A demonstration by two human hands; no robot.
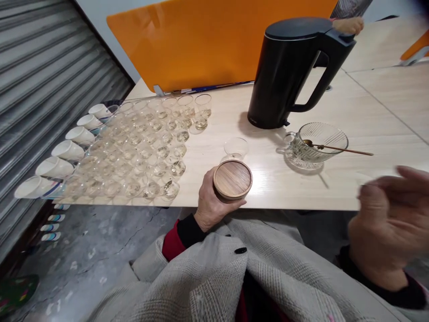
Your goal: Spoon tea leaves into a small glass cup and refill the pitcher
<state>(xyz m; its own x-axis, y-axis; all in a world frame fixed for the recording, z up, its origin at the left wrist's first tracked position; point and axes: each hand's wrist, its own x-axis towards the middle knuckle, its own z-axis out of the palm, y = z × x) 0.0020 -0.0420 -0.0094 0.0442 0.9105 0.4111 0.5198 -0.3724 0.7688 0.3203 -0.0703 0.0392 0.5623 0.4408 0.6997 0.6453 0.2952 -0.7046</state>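
My left hand [214,201] is wrapped round a small round container with a wooden lid [233,179], held at the table's front edge. A clear cup [236,146] stands on the table just behind it. My right hand [392,219] is raised at the far right, blurred, with its fingers curled. A faint pale shape shows by its fingertips, too smeared to name. Nearest to this hand is a ribbed glass cup [323,134] on a glass saucer. A thin-handled spoon [348,148] lies across that cup.
Rows of clear cups [144,152] with bits of dry leaf cover the table's left side. White paper cup stacks [69,150] lie along the left edge. A black kettle [281,76] stands before an orange divider [201,44]. Behind the kettle shows another person's hand [348,26].
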